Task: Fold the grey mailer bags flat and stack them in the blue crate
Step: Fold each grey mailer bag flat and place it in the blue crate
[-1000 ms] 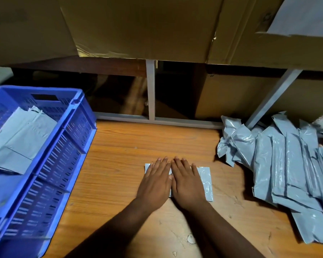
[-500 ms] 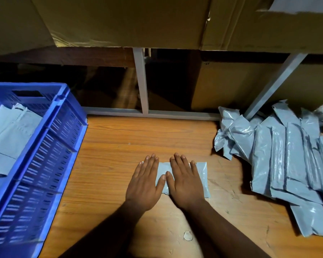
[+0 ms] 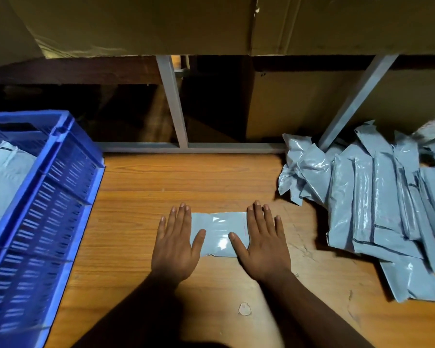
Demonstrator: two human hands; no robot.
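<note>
A folded grey mailer bag (image 3: 217, 233) lies flat on the wooden table (image 3: 186, 179) in front of me. My left hand (image 3: 177, 243) presses flat on its left end with straight fingers. My right hand (image 3: 261, 243) presses flat on its right end the same way. The bag's middle shows between my thumbs. The blue crate (image 3: 48, 197) stands at the left with folded grey bags (image 3: 3, 182) lying inside it. A pile of unfolded grey mailer bags (image 3: 377, 204) lies at the right of the table.
Cardboard boxes (image 3: 141, 23) hang over the far side on a shelf. A grey metal frame (image 3: 176, 106) runs along the table's back edge, with a slanted strut (image 3: 354, 101) by the pile. A small chip (image 3: 244, 309) marks the near tabletop.
My hands have slid apart from the bag's middle to its two ends, left hand leftward and right hand rightward, uncovering the centre. The camera view has tilted down slightly.
</note>
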